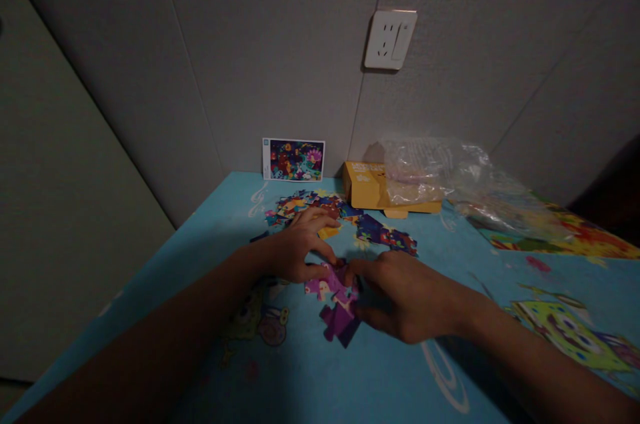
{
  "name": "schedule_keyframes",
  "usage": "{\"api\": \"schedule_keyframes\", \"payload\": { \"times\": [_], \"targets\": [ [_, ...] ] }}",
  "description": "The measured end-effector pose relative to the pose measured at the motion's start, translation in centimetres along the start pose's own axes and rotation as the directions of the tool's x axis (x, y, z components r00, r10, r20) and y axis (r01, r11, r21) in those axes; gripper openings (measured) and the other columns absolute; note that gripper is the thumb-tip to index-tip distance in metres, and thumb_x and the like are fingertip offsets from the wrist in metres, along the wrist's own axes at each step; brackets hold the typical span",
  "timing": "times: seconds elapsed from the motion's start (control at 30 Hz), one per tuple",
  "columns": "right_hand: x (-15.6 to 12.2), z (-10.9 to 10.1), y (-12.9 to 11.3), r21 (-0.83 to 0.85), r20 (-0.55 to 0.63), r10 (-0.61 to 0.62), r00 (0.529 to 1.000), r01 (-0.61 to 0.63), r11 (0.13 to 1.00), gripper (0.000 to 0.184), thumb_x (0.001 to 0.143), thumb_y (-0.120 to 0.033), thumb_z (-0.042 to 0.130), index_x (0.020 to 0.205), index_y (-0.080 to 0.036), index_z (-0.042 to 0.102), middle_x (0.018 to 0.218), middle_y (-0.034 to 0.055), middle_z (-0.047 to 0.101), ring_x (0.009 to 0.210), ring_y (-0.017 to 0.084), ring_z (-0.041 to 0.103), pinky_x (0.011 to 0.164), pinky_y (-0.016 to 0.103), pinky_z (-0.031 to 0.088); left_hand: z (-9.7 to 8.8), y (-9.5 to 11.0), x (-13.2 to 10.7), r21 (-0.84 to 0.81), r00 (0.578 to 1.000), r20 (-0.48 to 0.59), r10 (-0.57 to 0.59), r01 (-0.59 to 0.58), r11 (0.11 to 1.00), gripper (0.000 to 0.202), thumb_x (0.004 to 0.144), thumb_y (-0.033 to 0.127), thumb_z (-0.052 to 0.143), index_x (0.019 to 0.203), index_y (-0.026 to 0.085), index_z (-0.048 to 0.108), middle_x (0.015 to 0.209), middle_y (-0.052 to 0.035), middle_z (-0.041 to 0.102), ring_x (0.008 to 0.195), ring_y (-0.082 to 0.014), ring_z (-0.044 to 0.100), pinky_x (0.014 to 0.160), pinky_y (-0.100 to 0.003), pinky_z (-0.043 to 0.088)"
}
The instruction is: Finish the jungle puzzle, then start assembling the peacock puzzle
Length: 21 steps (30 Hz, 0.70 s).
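A small cluster of joined purple jigsaw puzzle pieces (343, 307) lies on the blue cartoon-print cloth in front of me. My left hand (304, 247) reaches over from the left with its fingers spread, thumb and forefinger at the cluster's upper left edge. From the right, my right hand (395, 294) grips the cluster's right side, with thumb below and curled forefinger above. Its fingertips partly cover the pieces. Beyond my left hand sits a larger joined section of dark, multicoloured puzzle (373, 229), part of it hidden behind that hand.
Against the wall leans a picture card (297, 161) with a colourful scene. Right of it lies a yellow box (367, 187), partly under a clear plastic bag (435, 167). An orange and green printed sheet (545, 244) is at the far right. A socket (391, 39) is on the wall.
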State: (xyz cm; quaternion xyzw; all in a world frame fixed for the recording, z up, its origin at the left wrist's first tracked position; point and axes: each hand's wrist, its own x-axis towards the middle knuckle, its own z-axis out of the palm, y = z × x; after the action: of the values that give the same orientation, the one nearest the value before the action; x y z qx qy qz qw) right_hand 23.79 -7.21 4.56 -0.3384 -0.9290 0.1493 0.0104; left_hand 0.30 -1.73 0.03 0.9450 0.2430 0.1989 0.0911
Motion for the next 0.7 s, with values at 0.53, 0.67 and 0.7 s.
{"api": "schedule_keyframes", "payload": {
  "times": [0.53,0.67,0.7],
  "targets": [
    [0.4,0.7,-0.4,0.075,0.037,-0.012,0.999,0.009,0.997,0.029,0.071,-0.038,0.073,0.089,-0.019,0.061,0.068,-0.0006,0.059,0.058,0.014,0.050,0.053,0.025,0.028,0.2,-0.3,-0.2,-0.010,1.000,0.008,-0.005,0.005,1.000,0.026,0.072,0.031,0.077,0.098,0.030,0.076,0.140,-0.0091,0.044,0.132,-0.0362,0.029,0.109,-0.062,0.022],
    [0.4,0.7,0.0,0.088,0.061,0.012,0.998,-0.017,0.996,0.029,0.071,-0.038,0.076,0.085,-0.019,0.061,0.068,-0.0014,0.060,0.058,0.013,0.050,0.053,0.024,0.027,0.3,-0.4,-0.2,-0.004,1.000,0.008,-0.001,0.001,1.000,0.026,0.073,0.031,0.077,0.098,0.030,0.076,0.141,-0.0087,0.043,0.132,-0.0359,0.029,0.110,-0.061,0.022],
    [0.4,0.6,0.0,0.098,0.065,0.014,0.998,-0.020,0.995,0.029,0.070,-0.038,0.077,0.084,-0.019,0.061,0.069,-0.0015,0.061,0.058,0.013,0.051,0.053,0.024,0.026,0.3,-0.4,-0.2,-0.001,1.000,0.008,-0.001,0.001,1.000,0.025,0.073,0.032,0.077,0.098,0.030,0.076,0.140,-0.0088,0.044,0.132,-0.0359,0.029,0.110,-0.061,0.022]
  ]
}}
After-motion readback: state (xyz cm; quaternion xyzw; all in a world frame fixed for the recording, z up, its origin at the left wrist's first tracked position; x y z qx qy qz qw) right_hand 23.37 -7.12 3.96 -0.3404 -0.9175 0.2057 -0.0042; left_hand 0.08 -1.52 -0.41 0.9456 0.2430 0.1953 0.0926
